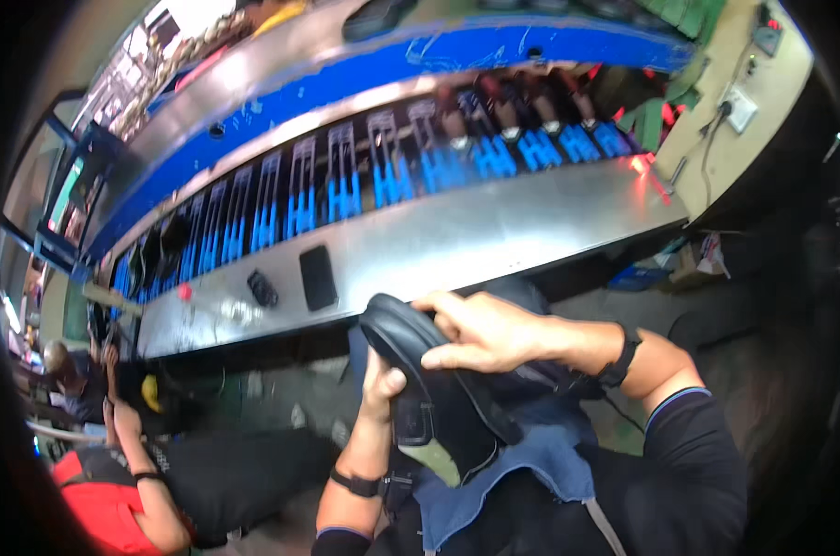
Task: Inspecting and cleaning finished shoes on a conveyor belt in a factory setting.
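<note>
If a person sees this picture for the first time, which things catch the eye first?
First, the black shoe at the centre, gripped by the right hand from above and the left hand from below, over a blue cloth on the lap. Behind it runs a long metal conveyor with bright blue racks. At lower left sits another person in a red top.

right hand (490,332): grips rim of black shoe (443,398) from above | left hand (380,382): supports shoe from below, thumb on its side | shoe: over blue cloth (531,463) on lap | behind: metal conveyor ledge (494,232), blue racks (346,190) | lower left: co-worker in red (100,500)
</note>
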{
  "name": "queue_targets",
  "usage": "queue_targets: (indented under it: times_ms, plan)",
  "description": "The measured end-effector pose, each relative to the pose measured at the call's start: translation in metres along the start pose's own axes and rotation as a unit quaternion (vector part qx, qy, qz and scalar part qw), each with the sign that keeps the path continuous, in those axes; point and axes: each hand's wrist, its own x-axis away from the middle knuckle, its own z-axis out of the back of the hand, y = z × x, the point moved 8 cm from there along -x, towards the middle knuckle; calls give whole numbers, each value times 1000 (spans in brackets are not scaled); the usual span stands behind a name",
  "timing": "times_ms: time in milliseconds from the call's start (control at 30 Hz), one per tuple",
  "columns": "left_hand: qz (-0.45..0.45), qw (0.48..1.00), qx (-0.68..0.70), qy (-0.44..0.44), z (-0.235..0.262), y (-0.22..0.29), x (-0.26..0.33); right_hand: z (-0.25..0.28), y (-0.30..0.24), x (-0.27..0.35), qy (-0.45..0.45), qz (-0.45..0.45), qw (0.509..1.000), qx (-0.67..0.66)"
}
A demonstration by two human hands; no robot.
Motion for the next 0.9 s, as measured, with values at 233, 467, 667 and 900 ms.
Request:
queue_targets:
  times_ms: [233, 467, 667, 900]
  plan:
    - [-19, 982, -182, 55, 0, 24, -6, -6, 13, 4, -62, -48, 965, -250]
    - [-25, 980, -168, 104, 22, 1, 6, -34, -10, 28, 102, 49, 970, 214]
    - [97, 980, 150, 84, 50, -61, 18, -70, -33, 119, 174, 127, 943, 252]
    - [257, 942, 157, 150, 46, -106, -23, -67, -29, 100, 108, 238, 909, 326]
